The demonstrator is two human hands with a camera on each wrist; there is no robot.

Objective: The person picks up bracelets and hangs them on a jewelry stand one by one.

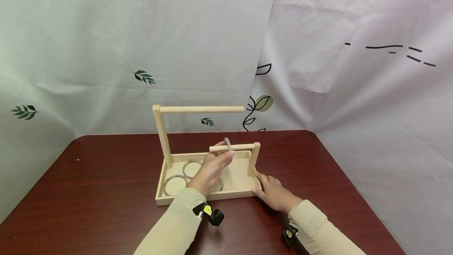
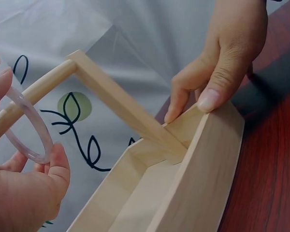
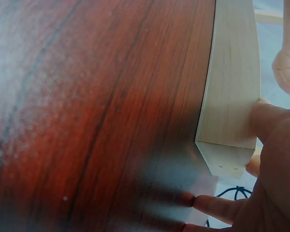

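Observation:
My left hand (image 1: 209,170) pinches a clear, pale bangle (image 1: 227,141) between thumb and fingertips. The bangle encircles the lower wooden bar (image 1: 244,146); in the left wrist view the bar (image 2: 48,84) passes through it. This bar juts left from a short post on the right end of a light wood tray (image 1: 230,195). At the tray's near right corner, my right hand (image 1: 276,194) grips the wall, thumb on the front rim and a finger at the end. Its other fingers reach down to the tabletop. Three more bangles (image 1: 175,175) lie inside the tray, one partly hidden behind my left wrist.
A taller post (image 1: 162,137) on the tray's left end carries a longer bar (image 1: 201,109) with a free right end. Underneath is a dark red wooden table (image 1: 106,192). White cloth (image 1: 198,50) with printed leaves hangs behind it.

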